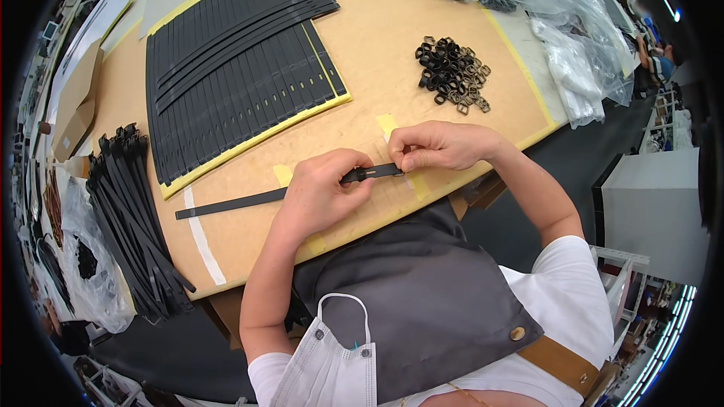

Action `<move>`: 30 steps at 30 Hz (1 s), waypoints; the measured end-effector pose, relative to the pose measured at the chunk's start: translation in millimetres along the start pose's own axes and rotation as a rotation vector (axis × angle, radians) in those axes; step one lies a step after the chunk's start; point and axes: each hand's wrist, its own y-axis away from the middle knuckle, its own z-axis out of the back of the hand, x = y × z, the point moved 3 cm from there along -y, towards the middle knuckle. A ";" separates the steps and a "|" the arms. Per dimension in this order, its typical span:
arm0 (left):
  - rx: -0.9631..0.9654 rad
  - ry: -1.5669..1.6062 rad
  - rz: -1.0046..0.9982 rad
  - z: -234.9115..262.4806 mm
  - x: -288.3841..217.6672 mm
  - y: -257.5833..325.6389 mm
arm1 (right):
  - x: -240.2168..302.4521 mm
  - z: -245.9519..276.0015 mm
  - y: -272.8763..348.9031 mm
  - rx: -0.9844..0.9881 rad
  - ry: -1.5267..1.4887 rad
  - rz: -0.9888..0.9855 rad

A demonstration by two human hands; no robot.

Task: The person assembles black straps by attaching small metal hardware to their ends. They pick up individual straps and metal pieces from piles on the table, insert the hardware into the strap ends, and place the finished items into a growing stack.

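A long black strap (234, 204) lies along the front of the table, its free end toward the left. My left hand (320, 188) is closed on it near its right part, thumb and fingers on either side of a small slot. At the strap's right end, my right hand (441, 146) pinches with thumb and fingertips. Something small and metallic shows just under those fingertips, too covered to make out fully. Behind my right hand sits a pile of black loops (433, 68) and bronze-coloured metal buckles (467, 89).
Rows of black straps (226, 83) cover a yellow-edged board at the back left, several more lying across them. A bundle of buckled straps (136, 218) hangs over the left edge. Clear plastic bags (573, 53) stand at the back right. Tape strips (202, 237) mark the tabletop.
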 end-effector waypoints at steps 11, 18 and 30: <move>0.033 0.016 0.048 7.8 -2.8 -1.0 | 7.4 -3.9 -12.9 0.054 0.008 -0.026; 0.061 0.047 0.039 3.5 2.1 1.4 | 4.9 -24.2 -20.3 -0.189 -0.236 -0.024; 0.044 0.064 0.018 -3.2 4.0 3.5 | 10.1 -25.5 -22.1 -0.288 -0.111 -0.115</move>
